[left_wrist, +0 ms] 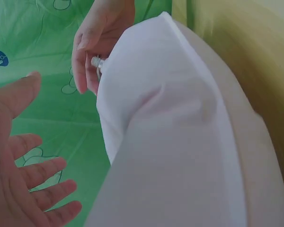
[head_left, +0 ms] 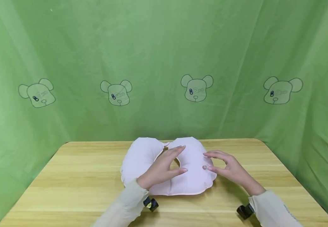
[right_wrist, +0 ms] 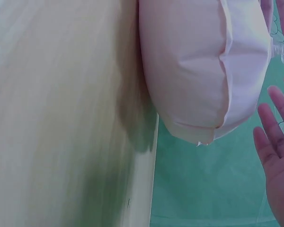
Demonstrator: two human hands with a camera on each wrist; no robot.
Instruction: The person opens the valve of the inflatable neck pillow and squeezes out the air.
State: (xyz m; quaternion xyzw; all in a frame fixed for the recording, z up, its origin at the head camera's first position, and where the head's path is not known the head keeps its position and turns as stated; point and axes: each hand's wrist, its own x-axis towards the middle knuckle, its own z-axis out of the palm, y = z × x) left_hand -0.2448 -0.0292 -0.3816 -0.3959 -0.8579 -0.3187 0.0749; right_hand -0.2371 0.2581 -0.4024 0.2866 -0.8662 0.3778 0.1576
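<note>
A pale pink inflated neck pillow (head_left: 193,184) lies on the table, its two rounded ends toward the back. On its right lobe stands a small clear plastic air valve (head_left: 205,167), seen from the side in the right wrist view. My right hand (head_left: 232,168) is beside that lobe, thumb tip close to the valve, fingers arched apart from the thumb. Over the pillow's centre hole hovers my left hand (head_left: 162,168), with fingers extended and thumb spread. Nothing is between its fingers in the left wrist view.
The wooden-topped table (head_left: 76,179) has rounded back corners. Green curtain cloth (head_left: 152,47) with printed bear heads hangs behind and along both sides. A black wrist camera (head_left: 244,211) is strapped on the right wrist, another (head_left: 151,204) on the left.
</note>
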